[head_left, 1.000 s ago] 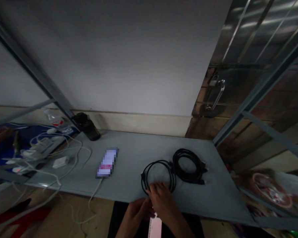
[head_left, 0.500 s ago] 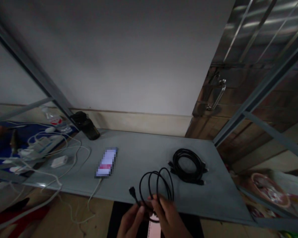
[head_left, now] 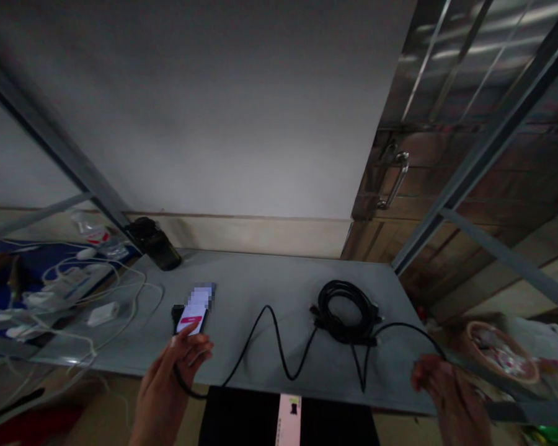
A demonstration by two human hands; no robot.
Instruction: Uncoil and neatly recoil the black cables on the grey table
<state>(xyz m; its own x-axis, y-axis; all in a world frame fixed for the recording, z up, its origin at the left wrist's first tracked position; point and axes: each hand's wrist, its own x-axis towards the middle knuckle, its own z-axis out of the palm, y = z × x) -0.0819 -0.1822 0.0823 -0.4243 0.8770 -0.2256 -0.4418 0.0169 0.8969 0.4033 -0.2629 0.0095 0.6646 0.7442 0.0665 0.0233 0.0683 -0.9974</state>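
A thin black cable [head_left: 279,356] runs in loose zigzags across the grey table between my two hands. My left hand [head_left: 172,371] is closed on one end, and a black plug [head_left: 177,314] sticks up beyond its fingers. One finger of that hand lies over the lower part of a lit phone [head_left: 198,306]; I cannot tell whether it touches the screen. At the table's right edge, my right hand [head_left: 451,390] is closed round the cable's other end, whose tip is hidden. A coiled black cable [head_left: 346,334] lies on the table, with the stretched cable passing by it.
White cords and a white adapter [head_left: 103,314] lie on the left, near a dark bottle [head_left: 160,248] and a clear plastic bottle [head_left: 100,235]. Grey metal posts [head_left: 488,142] flank the table [head_left: 260,272]. A basket [head_left: 500,353] stands at right. A pink box [head_left: 288,421] lies in front.
My hands have moved far apart, left hand to the phone and right hand to the table's right edge. The looped cable between them has opened out across the table.
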